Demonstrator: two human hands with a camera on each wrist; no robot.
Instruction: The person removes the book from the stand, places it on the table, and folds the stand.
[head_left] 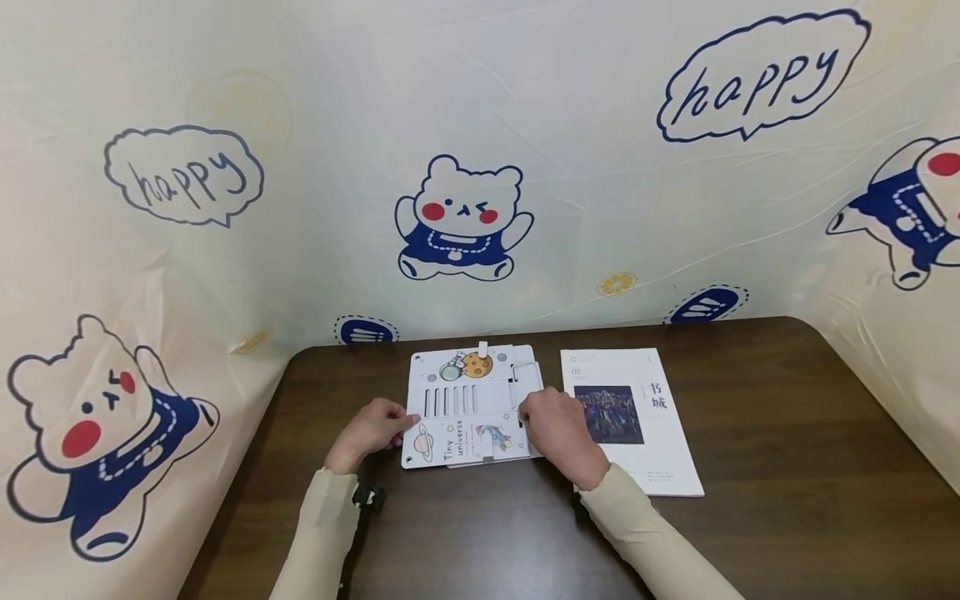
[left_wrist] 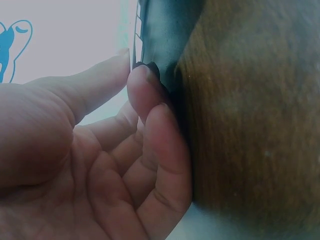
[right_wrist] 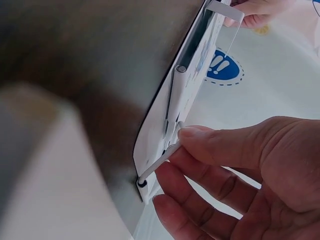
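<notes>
A white folding book stand (head_left: pixel 453 429) with space drawings and "Tiny universe" lettering lies flat on the table. My left hand (head_left: pixel 372 429) pinches its left edge; in the left wrist view the thumb (left_wrist: pixel 102 82) is on one face and the fingers are curled behind the other. At the opposite edge my right hand (head_left: pixel 558 427) pinches a thin white wire bracket (right_wrist: pixel 161 162) hinged to the stand, between thumb and forefinger. The bracket's end is partly hidden by the fingers. A small white tab (head_left: pixel 483 349) sticks up near the stand's far edge.
A white book (head_left: pixel 663 454) with a dark picture on its cover lies just right of the stand, partly behind my right hand. The brown wooden table (head_left: pixel 780 417) meets a printed cloth wall (head_left: pixel 585 217) at the back and sides.
</notes>
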